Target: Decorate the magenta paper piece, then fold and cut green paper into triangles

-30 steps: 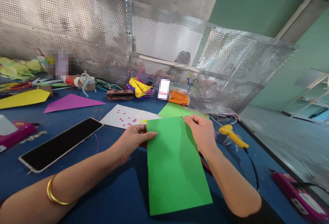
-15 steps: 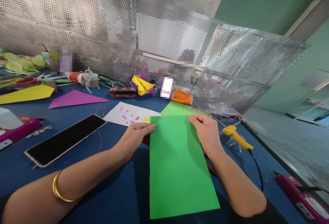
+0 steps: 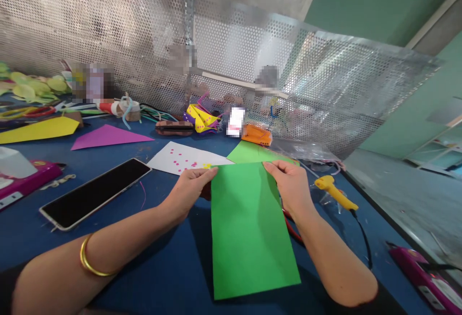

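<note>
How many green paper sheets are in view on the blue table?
2. One green sheet is pinched at its far corners by the left hand and right hand; a second green sheet lies beyond it. Others may be hidden underneath.

both forearms are bare, with no sleeves up to the elbows. the left hand (image 3: 189, 189) has a thin gold bangle (image 3: 90, 264) well behind its fingers. the right hand (image 3: 293, 187) wears nothing.

Both forearms stretched forward, left hand (image 3: 190, 187) and right hand (image 3: 291, 183) pinching, fingers curled
</note>
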Available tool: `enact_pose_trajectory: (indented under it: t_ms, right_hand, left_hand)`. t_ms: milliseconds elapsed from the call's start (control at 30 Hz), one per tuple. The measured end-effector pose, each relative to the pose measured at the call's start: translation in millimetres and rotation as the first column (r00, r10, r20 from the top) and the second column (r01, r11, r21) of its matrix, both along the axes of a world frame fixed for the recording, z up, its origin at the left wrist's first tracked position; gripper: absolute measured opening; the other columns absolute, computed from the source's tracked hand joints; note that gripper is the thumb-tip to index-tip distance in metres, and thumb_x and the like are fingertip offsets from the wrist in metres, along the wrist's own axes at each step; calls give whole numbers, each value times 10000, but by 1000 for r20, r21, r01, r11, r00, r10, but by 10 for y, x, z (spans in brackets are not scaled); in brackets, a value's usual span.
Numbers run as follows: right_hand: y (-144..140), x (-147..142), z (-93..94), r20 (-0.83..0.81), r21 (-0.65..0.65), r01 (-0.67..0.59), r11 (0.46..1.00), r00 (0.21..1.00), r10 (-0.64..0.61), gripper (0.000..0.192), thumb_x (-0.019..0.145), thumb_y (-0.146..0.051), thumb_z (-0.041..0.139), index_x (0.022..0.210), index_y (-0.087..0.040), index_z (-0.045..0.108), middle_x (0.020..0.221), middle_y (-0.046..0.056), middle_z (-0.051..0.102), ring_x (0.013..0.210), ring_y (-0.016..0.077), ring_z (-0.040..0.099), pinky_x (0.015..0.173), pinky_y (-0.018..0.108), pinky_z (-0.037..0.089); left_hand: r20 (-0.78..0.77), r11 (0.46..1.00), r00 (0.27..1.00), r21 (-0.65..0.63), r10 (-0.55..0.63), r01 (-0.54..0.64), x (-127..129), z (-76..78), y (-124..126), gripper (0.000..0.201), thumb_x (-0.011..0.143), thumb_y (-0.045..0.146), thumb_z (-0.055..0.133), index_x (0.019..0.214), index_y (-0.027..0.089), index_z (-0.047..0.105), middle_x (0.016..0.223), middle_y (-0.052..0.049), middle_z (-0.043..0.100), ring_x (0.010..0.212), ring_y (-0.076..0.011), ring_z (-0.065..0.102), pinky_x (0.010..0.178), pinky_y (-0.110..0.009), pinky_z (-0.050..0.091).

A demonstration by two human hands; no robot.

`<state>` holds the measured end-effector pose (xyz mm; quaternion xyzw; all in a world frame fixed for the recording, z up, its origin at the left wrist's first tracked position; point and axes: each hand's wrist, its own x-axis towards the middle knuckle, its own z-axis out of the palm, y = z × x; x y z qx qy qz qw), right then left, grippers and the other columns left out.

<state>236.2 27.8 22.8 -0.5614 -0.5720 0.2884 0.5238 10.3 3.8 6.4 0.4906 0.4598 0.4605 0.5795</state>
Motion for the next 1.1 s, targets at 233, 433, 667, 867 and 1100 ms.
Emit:
enact_pose_trajectory:
  t_ms: [233,433,667,867,1100]
  right_hand:
    - [-19,-29,-2,-7,19,-4,1000,1000,5,329,697,-493,720,624,-183,641,461,-69,432,455,99,336,458,250,229]
    - [43,16,-55,-30,88,58,994,998,-55,329,742,-455,692,592,-188,571,487,-83,319,488,87,261,470,244,189]
    - [28,42,8,-6,92,91,992,996,-91,292,715,-442,703,623,-173,634,504,-74,367,516,93,292,496,247,215]
    - [43,67,28,-7,100,123,987,992,-123,290,712,-444,686,622,-174,632,506,-71,384,525,98,296,506,253,213]
    - [58,77,4,-20,119,134,984,991,-132,281,722,-441,686,640,-177,638,516,-70,404,524,100,313,513,255,239]
  left_hand:
    - [7,988,991,81,132,-132,0,2,4,342,726,483,705,628,165,625,580,4,645,512,-112,550,530,-238,429]
    - [53,992,994,-74,-94,98,55,11,-76,360,691,497,754,728,142,709,699,-51,735,627,-164,656,629,-275,511]
    - [32,989,996,-121,-81,85,70,-13,-88,322,733,466,723,718,144,725,688,-46,739,592,-152,648,606,-265,503]
    - [-24,987,991,-100,-131,128,90,-1,-102,286,726,431,727,666,151,726,646,-35,726,561,-135,622,571,-245,467]
    - [-9,984,993,-131,-119,117,113,6,-135,234,694,398,756,693,164,741,688,-33,745,599,-146,637,603,-256,475]
